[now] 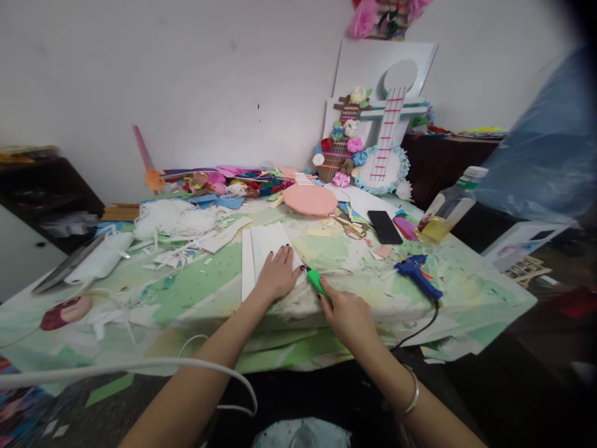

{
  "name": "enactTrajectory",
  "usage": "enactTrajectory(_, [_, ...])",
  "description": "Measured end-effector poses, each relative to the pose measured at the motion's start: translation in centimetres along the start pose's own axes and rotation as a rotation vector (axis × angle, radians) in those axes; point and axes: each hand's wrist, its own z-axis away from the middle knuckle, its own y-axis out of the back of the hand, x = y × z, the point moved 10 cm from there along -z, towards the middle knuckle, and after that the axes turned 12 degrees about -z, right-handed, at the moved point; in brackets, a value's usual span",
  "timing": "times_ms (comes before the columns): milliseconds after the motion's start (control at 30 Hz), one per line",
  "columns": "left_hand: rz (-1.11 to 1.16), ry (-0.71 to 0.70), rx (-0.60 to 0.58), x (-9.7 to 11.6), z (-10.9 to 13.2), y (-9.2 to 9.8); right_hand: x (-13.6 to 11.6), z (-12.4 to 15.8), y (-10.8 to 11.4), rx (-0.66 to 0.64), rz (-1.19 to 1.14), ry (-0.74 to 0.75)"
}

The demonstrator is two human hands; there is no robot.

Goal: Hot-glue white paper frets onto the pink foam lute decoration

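My left hand (278, 274) lies flat on a white sheet (268, 236) of board or foam, fingers stretched out. A narrow white strip (247, 264) lies along the sheet's left side. My right hand (347, 314) is closed around a green-handled craft knife (318, 283). Its dark tip points at the sheet's right edge, close to my left thumb; the blade is too small to make out. Beyond the sheet lies a salmon-pink rounded piece (310, 199) with white strips on its neck.
A blue glue gun (418, 277), a black phone (385, 226) and a bottle of yellowish liquid (450, 208) stand or lie to the right. Decorated model instruments (382, 168) lean on the wall. White scraps (172, 218) pile up at left. A white cable (140, 364) crosses before my left forearm.
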Motion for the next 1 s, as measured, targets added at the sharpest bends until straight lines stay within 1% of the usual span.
enactTrajectory(133, [0.003,-0.005,0.002,0.01,-0.05,-0.04,0.49,0.27,-0.37,-0.02,-0.021,-0.012])
enactTrajectory(367, [-0.007,-0.018,-0.002,0.14,0.05,-0.09,0.15,-0.19,-0.18,0.03,-0.005,0.016])
enactTrajectory(567, [0.006,-0.018,0.0,0.1,-0.04,-0.28,0.69,0.13,0.03,0.026,0.008,0.005])
enactTrajectory(800, [0.001,-0.019,0.009,0.06,-0.18,-0.39,-0.07,-0.61,0.01,0.052,0.042,0.017])
enactTrajectory(1000, [0.007,-0.012,0.002,0.01,-0.19,-0.52,0.82,-0.3,-0.41,0.012,0.021,-0.004])
